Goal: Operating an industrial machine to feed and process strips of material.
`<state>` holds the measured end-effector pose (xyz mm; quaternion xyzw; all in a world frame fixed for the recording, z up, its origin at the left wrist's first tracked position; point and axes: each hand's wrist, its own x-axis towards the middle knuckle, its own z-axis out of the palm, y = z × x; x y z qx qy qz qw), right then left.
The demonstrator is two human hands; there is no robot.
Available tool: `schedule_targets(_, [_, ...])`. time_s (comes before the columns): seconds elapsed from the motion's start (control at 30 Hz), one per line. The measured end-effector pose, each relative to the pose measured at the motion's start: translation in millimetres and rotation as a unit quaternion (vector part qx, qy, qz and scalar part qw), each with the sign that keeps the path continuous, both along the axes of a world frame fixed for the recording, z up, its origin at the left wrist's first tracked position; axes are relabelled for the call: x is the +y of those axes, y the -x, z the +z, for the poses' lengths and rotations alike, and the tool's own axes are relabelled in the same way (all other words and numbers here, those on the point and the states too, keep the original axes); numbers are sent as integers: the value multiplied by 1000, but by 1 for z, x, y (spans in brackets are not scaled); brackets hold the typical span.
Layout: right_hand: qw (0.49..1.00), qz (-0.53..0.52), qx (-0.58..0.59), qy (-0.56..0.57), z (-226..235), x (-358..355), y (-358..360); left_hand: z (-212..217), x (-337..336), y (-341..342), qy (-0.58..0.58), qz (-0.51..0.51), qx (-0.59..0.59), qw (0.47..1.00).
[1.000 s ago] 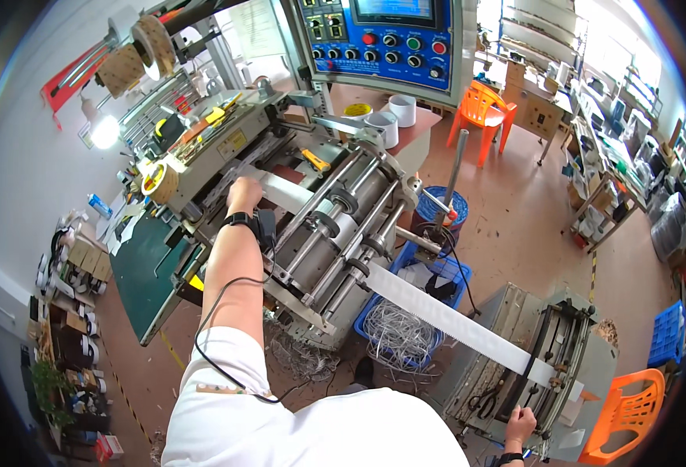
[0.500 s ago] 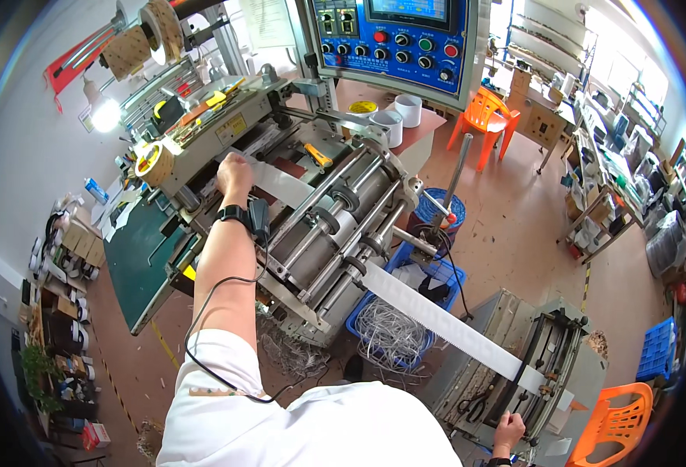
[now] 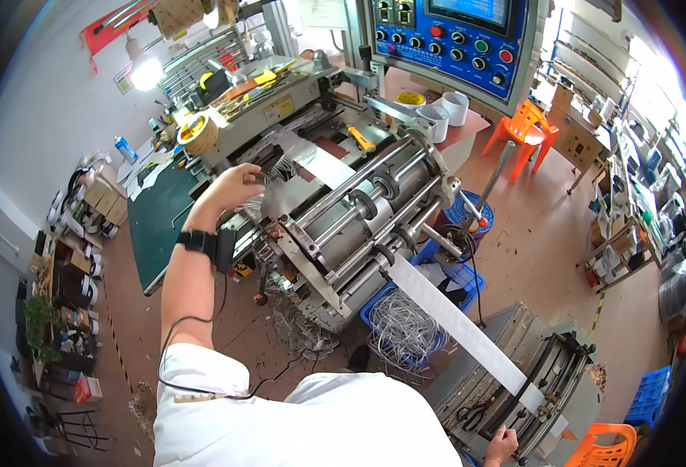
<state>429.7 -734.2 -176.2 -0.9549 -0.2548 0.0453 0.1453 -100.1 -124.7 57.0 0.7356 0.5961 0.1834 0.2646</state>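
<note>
My left hand (image 3: 238, 187) is at the near left side of the roller machine (image 3: 358, 214), its fingers closed on a thin, ladder-like scrap strip (image 3: 283, 168). Glossy film lies beside and below the fingers. A white label strip (image 3: 460, 325) comes out from under the rollers and slopes down right into a low slotted unit (image 3: 549, 381). At that unit's near edge my right hand (image 3: 502, 446) is curled shut; what it grips, if anything, is hidden. On the machine bed lies an orange-yellow utility knife (image 3: 361, 139).
A blue basket (image 3: 436, 354) of tangled scrap strips stands below the rollers. A control panel (image 3: 456, 47) hangs over the machine's far side. Orange chairs (image 3: 524, 132) stand at right. Tape rolls (image 3: 197, 134) and tools lie on the machine's left top. A cable runs along my left arm.
My left hand has drawn back toward me from the white strip on the bed, with scrap now stretched at its fingers. The view has shifted, so the machine sits further right and lower.
</note>
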Motion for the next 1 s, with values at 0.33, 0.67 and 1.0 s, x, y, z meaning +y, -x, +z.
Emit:
schedule_targets(0.33, [998, -8, 60, 3, -5, 0, -1, -86, -78, 10, -135, 206, -222, 944])
schedule_targets(0.67, [997, -19, 60, 33, 4, 3, 2, -41, -110, 45, 22, 102, -285, 953])
schedule_targets(1.0, [995, -40, 87, 36, 9, 6, 3, -10, -114, 32, 50, 86, 65, 993])
